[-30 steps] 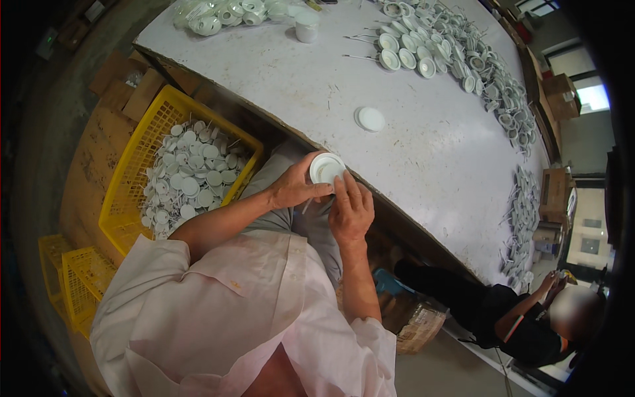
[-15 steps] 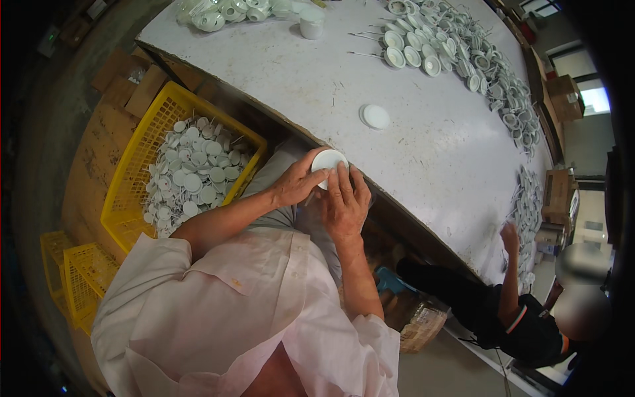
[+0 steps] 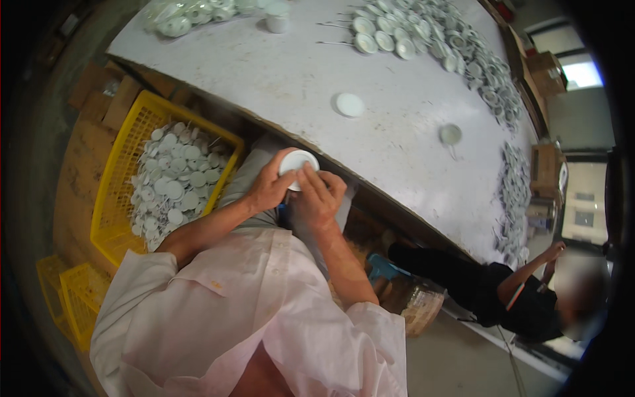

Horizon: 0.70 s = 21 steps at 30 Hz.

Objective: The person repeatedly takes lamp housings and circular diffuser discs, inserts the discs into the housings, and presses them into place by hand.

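A white round light fitting (image 3: 299, 161) with a raised rim is held at the table's near edge, above my lap. My left hand (image 3: 266, 188) is closed around its left side, with the thumb on the face. The fingers of my right hand (image 3: 319, 198) press together on its lower right rim. Its underside is hidden by my hands. Beyond it, another white round piece (image 3: 350, 104) lies flat on the table. Farther right sits a single greenish-white fitting (image 3: 451, 135) with a wire tail.
The white table (image 3: 264, 86) carries a long heap of wired round fittings (image 3: 405, 47), a bag of white parts (image 3: 175, 25) and a white cup-shaped container (image 3: 277, 20). On my left stands a yellow crate (image 3: 109, 215) full of white discs. At right, a co-worker (image 3: 522, 294) sits by the table.
The view has shifted, so the table appears farther left. A wired fitting now lies alone on the table. The co-worker's hand has drawn back from the heap. Both my hands still hold the fitting.
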Tool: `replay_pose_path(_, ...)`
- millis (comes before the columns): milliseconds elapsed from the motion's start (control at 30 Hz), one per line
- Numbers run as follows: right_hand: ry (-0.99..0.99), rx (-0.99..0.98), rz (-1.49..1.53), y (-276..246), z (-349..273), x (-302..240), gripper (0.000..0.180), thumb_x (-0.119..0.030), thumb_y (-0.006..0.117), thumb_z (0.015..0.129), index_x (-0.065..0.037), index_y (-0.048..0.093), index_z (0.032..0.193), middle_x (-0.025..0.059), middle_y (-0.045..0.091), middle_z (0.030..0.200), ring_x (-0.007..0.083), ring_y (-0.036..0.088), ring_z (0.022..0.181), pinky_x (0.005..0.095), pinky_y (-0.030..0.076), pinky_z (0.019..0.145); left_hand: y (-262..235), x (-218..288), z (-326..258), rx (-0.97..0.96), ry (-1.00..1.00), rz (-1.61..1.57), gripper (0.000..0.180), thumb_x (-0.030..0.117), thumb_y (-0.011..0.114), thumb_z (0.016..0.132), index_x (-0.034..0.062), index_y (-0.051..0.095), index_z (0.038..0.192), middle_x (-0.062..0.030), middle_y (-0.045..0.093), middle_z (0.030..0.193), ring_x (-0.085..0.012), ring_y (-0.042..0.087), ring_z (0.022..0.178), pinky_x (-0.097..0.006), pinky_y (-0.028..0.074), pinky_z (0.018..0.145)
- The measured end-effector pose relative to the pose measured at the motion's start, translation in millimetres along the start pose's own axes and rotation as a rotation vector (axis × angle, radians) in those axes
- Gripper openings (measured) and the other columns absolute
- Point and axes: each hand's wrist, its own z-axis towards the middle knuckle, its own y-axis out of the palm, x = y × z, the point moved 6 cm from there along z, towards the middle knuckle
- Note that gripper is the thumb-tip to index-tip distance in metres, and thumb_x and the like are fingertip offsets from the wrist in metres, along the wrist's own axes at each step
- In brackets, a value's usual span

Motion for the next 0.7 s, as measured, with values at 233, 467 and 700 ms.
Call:
replay_pose_path(233, 0.085, -0.026, 0.132, -2, 16, 3, 0.035, -0.003, 0.068, 0.068, -0.005, 0.067, 0.103, 0.0077, 0.063, 0.115, 0.0253, 0.057, 0.093, 0.0365, 0.045, 0.082, -14, -22, 17, 0.086, -0.237, -0.208, 0.037, 0.008, 0.057, 0.086, 0.0014, 0.047, 0.122, -0.0096, 0.059, 0.104, -0.0147, 0.060, 0.088, -0.025, 0.053, 0.068)
replay_pose_path(467, 0.543, 0.298, -0.218, -59, 14, 215, 0.032, -0.004, 0.062, 0.079, -0.001, 0.061, 0.111, 0.0203, 0.057, 0.121, 0.0361, 0.055, 0.106, 0.0414, 0.043, 0.091, -149, -53, -22, 0.507, -0.120, 0.088, 0.048, 0.007, 0.072, 0.076, 0.0020, 0.051, 0.119, -0.0081, 0.060, 0.102, -0.0163, 0.061, 0.086, -0.029, 0.054, 0.059)
replay_pose_path(700, 0.801, 0.104, -0.548, -98, -16, 401, 0.037, -0.017, 0.057, 0.083, -0.001, 0.060, 0.116, 0.0207, 0.054, 0.126, 0.0341, 0.055, 0.109, 0.0409, 0.045, 0.091, -277, -146, -133, 0.897, -0.678, 0.219, 0.041, 0.028, 0.063, 0.086, 0.0077, 0.054, 0.120, -0.0099, 0.059, 0.107, -0.0235, 0.060, 0.090, -0.036, 0.053, 0.057)
